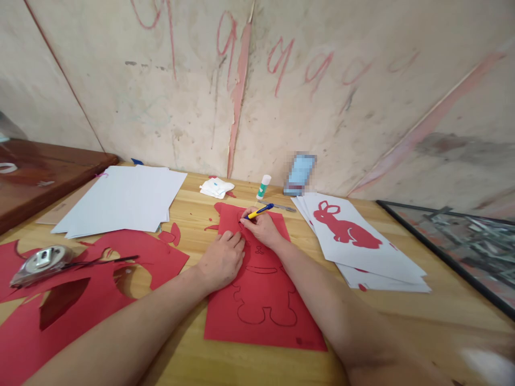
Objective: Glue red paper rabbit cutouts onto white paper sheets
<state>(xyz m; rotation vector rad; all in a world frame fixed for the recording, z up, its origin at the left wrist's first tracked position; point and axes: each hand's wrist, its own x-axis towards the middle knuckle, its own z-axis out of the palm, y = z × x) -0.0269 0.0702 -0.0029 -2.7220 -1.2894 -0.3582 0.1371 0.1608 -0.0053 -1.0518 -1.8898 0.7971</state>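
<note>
A sheet of red paper (265,300) lies on the wooden table, with the dark outline of an animal figure drawn on it. My right hand (262,229) holds a yellow and blue pen (259,211) near the top of the sheet, over the head of the drawing. The pen's tip is hidden by my fingers. My left hand (223,260) rests on the paper's left side, fingers lying flat and slightly bent. Part of the outline is covered by both hands.
Cut red paper scraps (132,279) spread at left, under a wrapped tape measure (46,262). White sheets (124,198) lie behind them. A glue stick (263,186), tissue (216,187) and phone (300,172) are near the wall. A red rabbit cutout (346,228) lies on white paper at right, beside a black-framed pane (446,257).
</note>
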